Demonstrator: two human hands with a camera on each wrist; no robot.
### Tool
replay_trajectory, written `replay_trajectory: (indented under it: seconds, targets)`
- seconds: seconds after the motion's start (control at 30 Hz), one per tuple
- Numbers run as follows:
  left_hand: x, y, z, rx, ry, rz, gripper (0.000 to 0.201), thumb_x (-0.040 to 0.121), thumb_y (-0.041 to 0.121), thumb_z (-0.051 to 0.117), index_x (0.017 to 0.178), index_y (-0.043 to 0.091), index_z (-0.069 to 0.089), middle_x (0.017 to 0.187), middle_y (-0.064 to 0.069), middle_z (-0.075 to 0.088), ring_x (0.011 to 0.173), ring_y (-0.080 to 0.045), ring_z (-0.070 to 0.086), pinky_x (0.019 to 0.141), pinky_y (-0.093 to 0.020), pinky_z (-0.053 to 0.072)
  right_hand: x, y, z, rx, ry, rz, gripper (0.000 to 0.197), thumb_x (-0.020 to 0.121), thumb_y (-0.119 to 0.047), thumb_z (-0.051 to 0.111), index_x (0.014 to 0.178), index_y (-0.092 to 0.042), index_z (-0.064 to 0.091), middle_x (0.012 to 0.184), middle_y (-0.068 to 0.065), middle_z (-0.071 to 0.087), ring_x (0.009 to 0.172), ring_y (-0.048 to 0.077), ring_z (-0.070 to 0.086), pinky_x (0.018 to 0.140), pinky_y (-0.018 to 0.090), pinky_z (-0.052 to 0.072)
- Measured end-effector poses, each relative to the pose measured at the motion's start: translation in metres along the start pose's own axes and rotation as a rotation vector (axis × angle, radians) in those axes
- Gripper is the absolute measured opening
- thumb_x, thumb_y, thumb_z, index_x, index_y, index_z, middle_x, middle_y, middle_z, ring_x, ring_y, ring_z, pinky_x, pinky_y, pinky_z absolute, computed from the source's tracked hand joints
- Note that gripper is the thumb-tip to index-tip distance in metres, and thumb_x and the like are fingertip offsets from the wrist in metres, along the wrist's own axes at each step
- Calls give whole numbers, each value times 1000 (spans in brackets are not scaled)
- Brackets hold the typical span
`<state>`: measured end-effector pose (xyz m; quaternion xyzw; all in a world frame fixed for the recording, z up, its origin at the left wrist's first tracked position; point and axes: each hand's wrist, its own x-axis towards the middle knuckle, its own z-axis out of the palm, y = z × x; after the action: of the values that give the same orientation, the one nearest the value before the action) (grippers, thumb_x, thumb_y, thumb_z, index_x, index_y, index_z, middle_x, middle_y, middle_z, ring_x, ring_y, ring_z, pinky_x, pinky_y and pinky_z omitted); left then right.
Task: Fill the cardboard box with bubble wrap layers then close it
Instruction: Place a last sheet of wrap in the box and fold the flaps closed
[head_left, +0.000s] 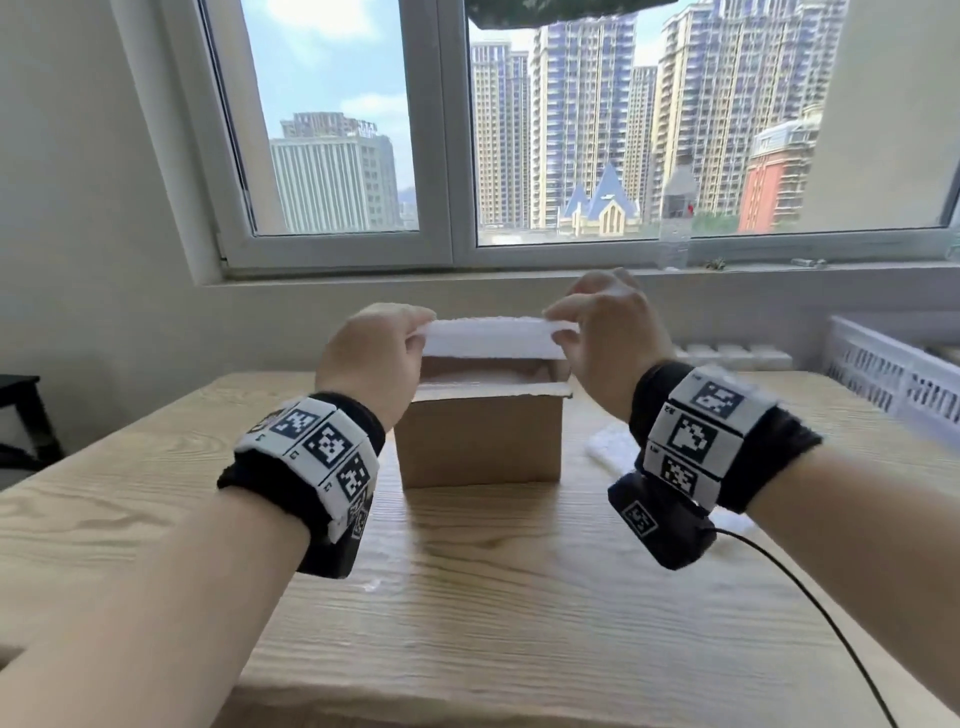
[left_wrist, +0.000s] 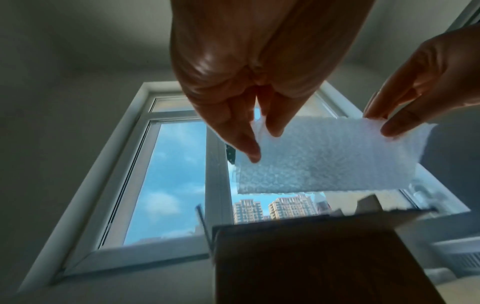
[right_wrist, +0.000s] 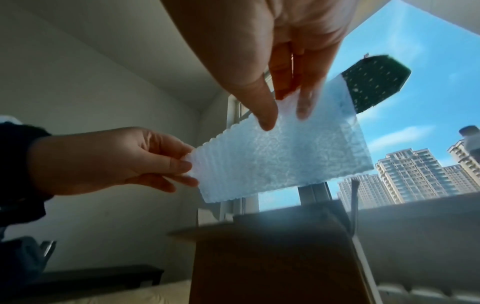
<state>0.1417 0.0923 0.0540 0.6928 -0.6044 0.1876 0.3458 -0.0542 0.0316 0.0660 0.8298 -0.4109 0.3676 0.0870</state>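
A brown cardboard box (head_left: 480, 441) stands open on the wooden table (head_left: 519, 597), with white wrap showing inside. Just above its opening a white bubble wrap sheet (head_left: 493, 338) is stretched flat between both hands. My left hand (head_left: 415, 332) pinches the sheet's left end, thumb and fingers meeting on it (left_wrist: 255, 144). My right hand (head_left: 563, 325) pinches the right end (right_wrist: 283, 117). In the wrist views the translucent bubble wrap sheet (left_wrist: 324, 158) (right_wrist: 280, 160) hangs over the dark cardboard box (left_wrist: 324, 263) (right_wrist: 272, 257).
More white wrap (head_left: 610, 447) lies on the table right of the box. A white slatted crate (head_left: 893, 374) stands at the far right. A clear bottle (head_left: 675, 218) is on the window sill. A black cable (head_left: 810, 597) trails from my right wrist.
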Motion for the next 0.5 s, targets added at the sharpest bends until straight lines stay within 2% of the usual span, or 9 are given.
replay_trajectory:
  seconds: [0.1,0.2,0.23,0.3,0.37,0.43,0.5]
  targets:
    - [-5,-23,20,-10,-48,-42,38,96,11,43,131,16,56,143,-8,48,135,-21,41,113,-31,29,0,-8,24,-22,42,-36,22,88,-4,56,105,-13,67,108,2,67,112,23,49,84,38,52]
    - [-8,-38,35,-6,-140,-83,41,97,11,40,137,16,50,152,-7,35,141,-20,31,115,-32,26,6,-13,43,-56,17,-78,23,78,9,59,92,-8,66,90,5,69,103,26,55,72,39,56]
    - [-8,-42,39,3,-188,-85,41,98,11,38,137,16,49,154,-7,32,143,-20,28,116,-32,26,9,-13,50,-66,-16,-88,23,77,10,59,90,-7,66,89,6,69,103,26,55,72,38,56]
    - [-8,-47,45,64,-263,-79,39,98,14,35,134,17,51,154,-6,31,143,-22,28,115,-36,28,11,-10,64,-99,-127,-108,22,82,7,55,92,-8,67,95,5,68,104,23,54,81,36,54]
    - [-10,-47,46,211,-255,-59,33,98,20,34,121,20,58,148,0,41,138,-22,31,109,-37,33,11,-4,76,-109,-217,-123,25,86,3,48,97,-10,66,102,4,67,105,22,53,87,32,51]
    - [-11,-41,46,332,-205,-6,26,96,22,38,109,23,60,135,9,51,130,-20,35,103,-34,31,10,1,82,-101,-265,-85,28,87,3,44,100,-11,65,103,4,67,103,22,56,87,31,50]
    - [-9,-30,49,372,-188,73,23,92,16,43,105,24,59,121,11,56,120,-18,41,95,-31,33,11,4,85,-146,-238,-53,28,85,-1,46,98,-16,66,98,2,68,97,21,59,84,27,46]
